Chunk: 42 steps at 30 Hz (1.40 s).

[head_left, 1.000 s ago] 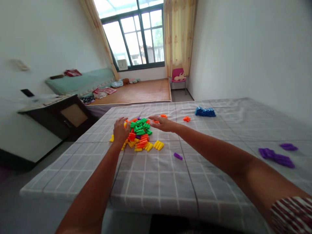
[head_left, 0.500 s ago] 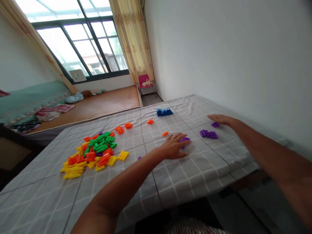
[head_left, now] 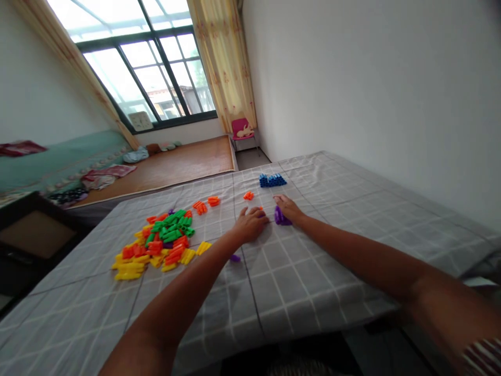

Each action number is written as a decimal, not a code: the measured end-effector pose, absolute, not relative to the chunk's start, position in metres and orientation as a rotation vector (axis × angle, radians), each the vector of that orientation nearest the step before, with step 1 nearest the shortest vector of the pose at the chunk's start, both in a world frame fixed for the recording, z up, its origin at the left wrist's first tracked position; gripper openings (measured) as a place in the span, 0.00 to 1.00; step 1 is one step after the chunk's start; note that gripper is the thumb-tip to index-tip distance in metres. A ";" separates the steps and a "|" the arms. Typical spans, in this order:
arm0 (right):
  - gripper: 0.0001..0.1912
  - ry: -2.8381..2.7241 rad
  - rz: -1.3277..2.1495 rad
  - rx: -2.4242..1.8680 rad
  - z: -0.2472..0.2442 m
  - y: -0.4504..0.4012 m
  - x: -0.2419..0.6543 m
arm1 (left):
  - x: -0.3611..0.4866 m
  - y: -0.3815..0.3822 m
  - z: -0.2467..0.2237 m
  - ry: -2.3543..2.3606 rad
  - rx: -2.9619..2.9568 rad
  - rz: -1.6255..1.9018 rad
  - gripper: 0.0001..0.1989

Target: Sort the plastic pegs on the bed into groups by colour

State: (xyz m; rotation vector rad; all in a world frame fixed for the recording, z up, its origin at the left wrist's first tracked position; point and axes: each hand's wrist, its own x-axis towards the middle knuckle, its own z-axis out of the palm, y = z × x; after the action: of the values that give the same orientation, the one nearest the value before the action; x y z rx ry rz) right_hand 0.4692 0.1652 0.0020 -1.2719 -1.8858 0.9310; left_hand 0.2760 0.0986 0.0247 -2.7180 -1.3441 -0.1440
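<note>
My left hand (head_left: 251, 224) lies low over the cloth, palm down and fingers stretched out, with nothing visibly gripped. A bit of an orange tube-shaped plastic piece (head_left: 261, 208) shows by its fingertips; anything under the palm is hidden. To its right, my right hand (head_left: 290, 208) has its fingers extended along a bunch of purple plastic pieces (head_left: 279, 216), touching them without visibly closing round them. Nearer me, a lone purple piece (head_left: 235, 258) lies beside my left forearm.
A mixed heap of green pieces (head_left: 172, 225), yellow pieces (head_left: 129, 270) and orange pieces lies on the left. Small orange groups (head_left: 200, 207) and a block of blue pieces (head_left: 273, 180) sit farther back. A checked grey cloth (head_left: 313, 277) covers the table beside the white wall.
My right hand has swept left with the purple pieces and is now close to my left hand. My left hand has shifted slightly left. The view has turned a little.
</note>
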 end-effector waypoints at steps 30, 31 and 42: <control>0.36 -2.706 1.032 -1.432 0.061 0.277 0.330 | 0.213 0.099 0.034 -1.496 -2.788 -0.007 0.15; 0.35 -2.722 1.030 -1.393 0.059 0.267 0.316 | 0.198 0.091 0.034 -1.533 -2.746 -0.004 0.15; 0.32 -2.576 1.291 -0.976 0.051 0.162 0.173 | 0.044 0.000 0.049 -2.048 -2.208 -0.115 0.14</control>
State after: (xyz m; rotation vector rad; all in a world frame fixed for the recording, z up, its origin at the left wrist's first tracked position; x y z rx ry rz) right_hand 0.1729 0.1622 0.0509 -0.9764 -2.5760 1.2906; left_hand 0.0445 -0.0004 0.0490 -2.2083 -2.0481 -0.1155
